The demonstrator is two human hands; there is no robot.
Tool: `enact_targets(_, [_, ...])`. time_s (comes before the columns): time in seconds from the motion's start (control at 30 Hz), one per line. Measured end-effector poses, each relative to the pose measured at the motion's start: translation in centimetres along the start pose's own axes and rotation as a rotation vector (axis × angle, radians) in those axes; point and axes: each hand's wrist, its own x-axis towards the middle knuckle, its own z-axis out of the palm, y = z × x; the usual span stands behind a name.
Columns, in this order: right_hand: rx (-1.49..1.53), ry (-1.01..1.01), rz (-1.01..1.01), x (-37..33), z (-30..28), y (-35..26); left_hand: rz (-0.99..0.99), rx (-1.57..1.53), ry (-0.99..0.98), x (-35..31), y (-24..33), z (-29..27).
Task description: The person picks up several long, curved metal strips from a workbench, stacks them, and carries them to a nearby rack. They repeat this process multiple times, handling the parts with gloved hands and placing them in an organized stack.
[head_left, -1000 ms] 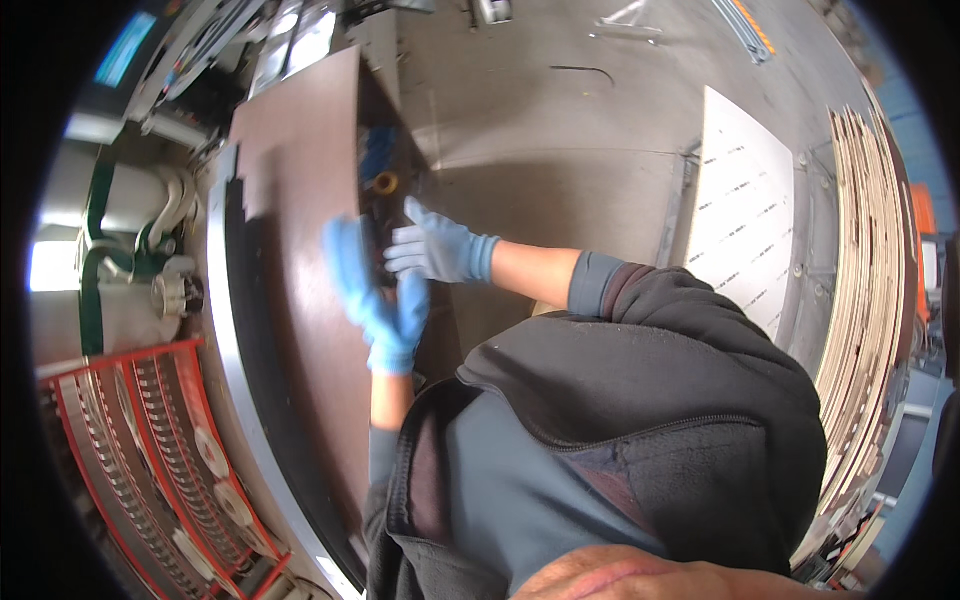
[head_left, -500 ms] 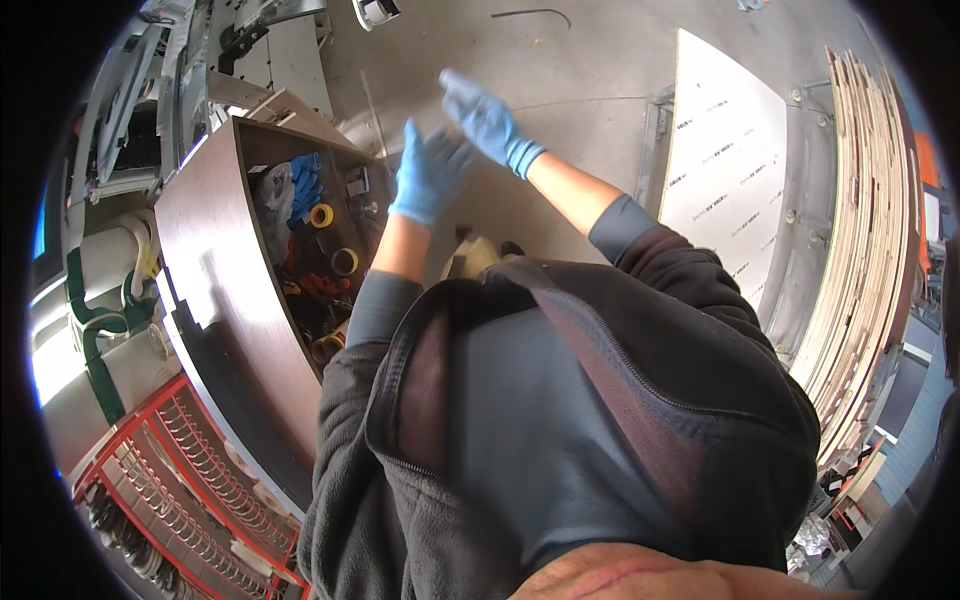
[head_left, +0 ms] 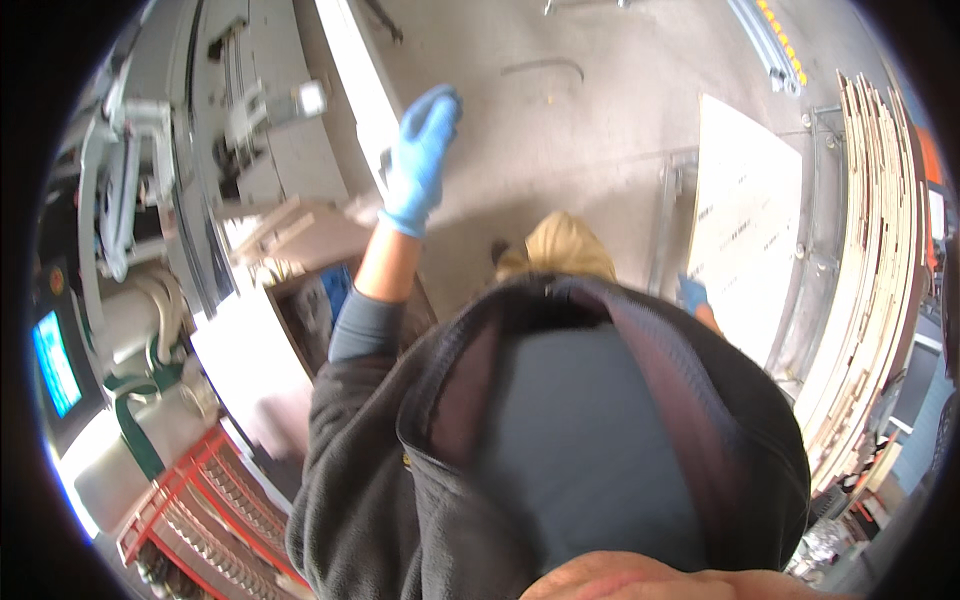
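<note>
My left hand [head_left: 418,160], in a light blue glove, is raised out in front with its fingers stretched out and nothing in it. Below it, partly behind my left forearm, stands a brown open-topped box [head_left: 290,300] with a blue item [head_left: 337,290] inside. My right hand [head_left: 692,294], gloved the same, hangs low at my right side, mostly hidden by my jacket. It is nearest to a large white printed sheet [head_left: 750,200]; whether it touches the sheet, and how its fingers are set, I cannot make out.
Stacked thin boards [head_left: 870,280] stand on edge at the right. Machinery [head_left: 265,130] and a long white beam [head_left: 355,75] run along the left. A red rack [head_left: 200,500] of hoses is at lower left. A thin curved strip [head_left: 545,66] lies on the floor ahead.
My hands have parted: the right has dropped down to my right side, the left stays raised. My body has moved forward, and the box now sits lower and more hidden.
</note>
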Motion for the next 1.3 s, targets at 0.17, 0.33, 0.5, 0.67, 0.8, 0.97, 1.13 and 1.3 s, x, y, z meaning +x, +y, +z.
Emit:
enact_targets(0.17, [-0.362,-0.245,-0.206,0.0,5.3,-4.0,0.624,0.838,0.173,14.9,5.4,1.4])
enact_targets(0.33, [-0.779,-0.341,-0.689,3.8,5.3,-24.9,0.666,1.481,0.608,28.4,5.8,-4.5])
enact_targets(0.5, [-0.764,-0.090,-0.754,10.2,1.4,-54.1,0.079,1.669,0.571,33.8,2.8,-7.9])
enact_targets(0.67, [-0.413,-0.028,-0.738,9.5,2.2,-78.5,0.052,1.622,0.617,36.0,4.3,-6.9])
enact_targets(0.8, [-0.400,-0.158,-0.825,8.0,8.1,-93.9,0.125,1.558,0.690,44.0,5.6,-6.0])
enact_targets(0.97, [-0.592,-0.333,-0.766,7.2,15.1,-107.8,0.521,1.338,0.615,64.1,10.9,-6.5])
enact_targets(1.13, [-0.837,-0.461,-0.971,8.6,18.1,-120.1,0.765,1.156,0.451,86.4,18.6,-8.0])
enact_targets(1.3, [-0.462,-0.482,-0.613,12.0,20.0,-131.5,0.761,1.148,0.250,106.8,20.9,-9.8])
